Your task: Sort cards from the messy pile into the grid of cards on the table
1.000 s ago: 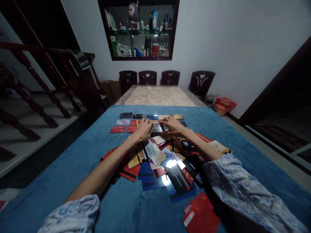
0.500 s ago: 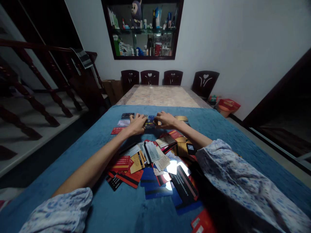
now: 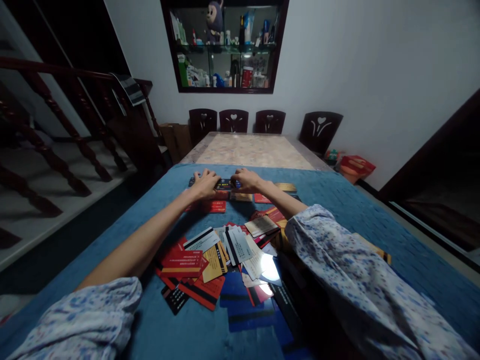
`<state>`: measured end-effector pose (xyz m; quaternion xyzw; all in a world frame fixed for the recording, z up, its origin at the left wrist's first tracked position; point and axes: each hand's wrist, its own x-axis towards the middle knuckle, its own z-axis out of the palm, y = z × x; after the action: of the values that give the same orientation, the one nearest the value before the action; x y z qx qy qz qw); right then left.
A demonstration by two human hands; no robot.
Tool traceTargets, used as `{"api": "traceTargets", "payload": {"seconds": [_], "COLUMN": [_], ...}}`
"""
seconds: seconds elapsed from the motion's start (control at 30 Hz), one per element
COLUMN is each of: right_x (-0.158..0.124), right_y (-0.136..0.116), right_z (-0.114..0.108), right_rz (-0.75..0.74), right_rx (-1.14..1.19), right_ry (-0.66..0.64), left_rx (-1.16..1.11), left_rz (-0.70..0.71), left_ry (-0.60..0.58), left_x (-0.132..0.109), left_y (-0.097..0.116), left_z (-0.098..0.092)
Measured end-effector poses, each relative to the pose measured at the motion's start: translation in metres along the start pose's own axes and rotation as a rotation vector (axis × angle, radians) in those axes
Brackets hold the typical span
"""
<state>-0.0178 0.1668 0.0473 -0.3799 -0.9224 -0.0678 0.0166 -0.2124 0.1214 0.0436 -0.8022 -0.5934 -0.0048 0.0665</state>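
A dark card with yellow print (image 3: 223,184) lies between my two hands at the far part of the blue cloth. My left hand (image 3: 205,185) has its fingers bent at the card's left end. My right hand (image 3: 245,180) curls over its right end, hiding part of it. Just nearer, a red card (image 3: 215,206), a gold card (image 3: 241,197) and another red card (image 3: 262,198) form part of rows. Below my forearms spreads a loose heap of overlapping cards, including a white striped card (image 3: 237,245) and a yellow card (image 3: 215,263).
The blue cloth (image 3: 112,260) covers the near part of a long table, with its stone-patterned top (image 3: 255,149) bare beyond. Several dark chairs (image 3: 233,121) stand at the far end. A gold card (image 3: 285,187) lies right of my right hand.
Both hands have moved slightly away and to the left along with the dark card. The red and gold cards in the nearer row now show more. The view has shifted a little.
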Motion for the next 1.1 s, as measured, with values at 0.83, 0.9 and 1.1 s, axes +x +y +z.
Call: {"api": "traceTargets", "payload": {"seconds": [0.83,0.9,1.1], "right_x": [0.054,0.054,0.060], "right_y": [0.001,0.001,0.005], "right_z": [0.026,0.029,0.035], "right_rz": [0.135,0.139,0.148], "right_rx": [0.025,0.019,0.008], "right_ry": [-0.147,-0.157,-0.188], "left_rx": [0.031,0.040,0.023], "left_rz": [0.011,0.023,0.034], "left_ry": [-0.098,-0.115,-0.136], "left_x": [0.053,0.055,0.060], "left_y": [-0.038,-0.038,-0.040], "left_z": [0.034,0.036,0.039]}}
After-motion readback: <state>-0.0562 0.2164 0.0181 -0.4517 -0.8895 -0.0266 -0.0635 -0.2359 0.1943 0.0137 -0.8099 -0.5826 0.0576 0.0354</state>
